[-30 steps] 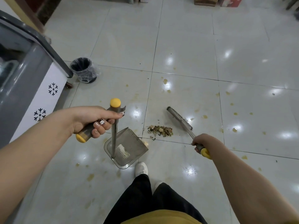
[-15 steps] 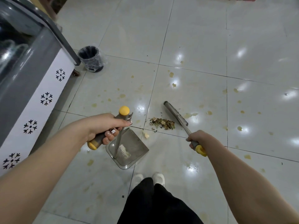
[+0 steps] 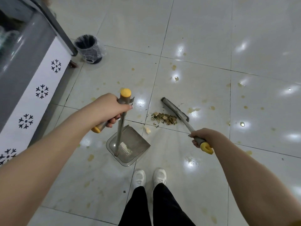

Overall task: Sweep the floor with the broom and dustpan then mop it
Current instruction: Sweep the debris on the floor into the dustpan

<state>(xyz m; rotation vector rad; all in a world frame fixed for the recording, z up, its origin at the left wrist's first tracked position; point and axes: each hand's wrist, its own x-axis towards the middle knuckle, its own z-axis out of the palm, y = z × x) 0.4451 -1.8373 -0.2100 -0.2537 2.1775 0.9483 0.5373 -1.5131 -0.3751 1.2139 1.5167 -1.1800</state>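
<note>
The broom (image 3: 175, 108) rests head-down on the floor (image 3: 203, 38), its bristles touching the far right edge of a small pile (image 3: 164, 119) of dry scraps. The dustpan (image 3: 130, 144) sits flat to the near left of the pile, its open lip turned toward it across a strip of bare tile. The right hand (image 3: 202, 138) is curled tight round the broom's grey grip, just above its yellow end. The left hand (image 3: 109, 110) is wrapped round the grip at the top of the pan's pole. This looks like the gathering stroke of sweeping; mopping is not yet begun. The next move likely calls for a short pull of the broom toward the pan, with the left hand pressing the lip down. A pale crumb (image 3: 147, 130) by the lip should go in on the same pass. Yellowish stains (image 3: 193, 110) dot the tiles all round, work for the mop. A lined bin (image 3: 88, 48) stands beside a freezer (image 3: 32, 70), well off to the left, and white shoes (image 3: 149, 176) stand just behind the pan. Nothing seems to block the stroke.
</note>
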